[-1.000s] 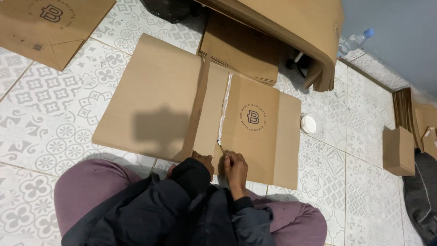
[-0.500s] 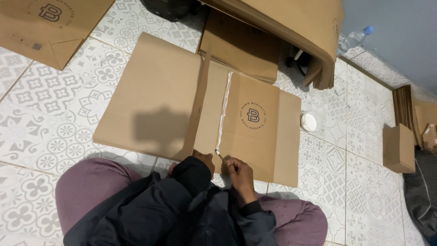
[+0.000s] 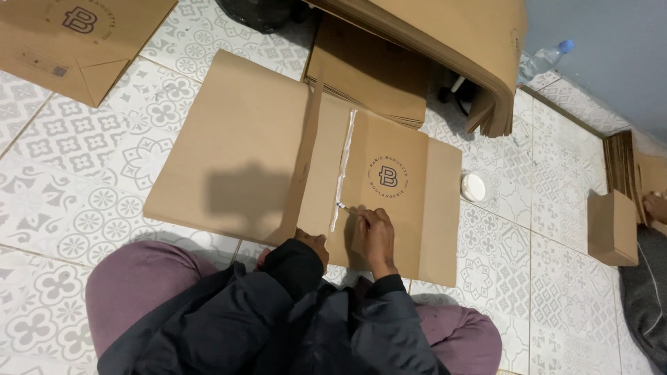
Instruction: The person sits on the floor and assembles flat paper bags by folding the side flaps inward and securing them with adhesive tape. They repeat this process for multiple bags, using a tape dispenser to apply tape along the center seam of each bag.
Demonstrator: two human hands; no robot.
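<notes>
The right hand [image 3: 374, 235] pinches a small brush [image 3: 345, 206] at the near end of the white glue line [image 3: 343, 169], which runs straight away from the person. The left hand [image 3: 310, 243] presses flat on the cardboard sheet [image 3: 236, 139], grasping nothing

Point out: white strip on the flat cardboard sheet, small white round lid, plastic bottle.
white strip [image 3: 344, 156], head view, mid-length of the strip.
white round lid [image 3: 473, 187], head view, centre of its top.
plastic bottle [image 3: 545, 59], head view, clear body below the blue cap.
</notes>
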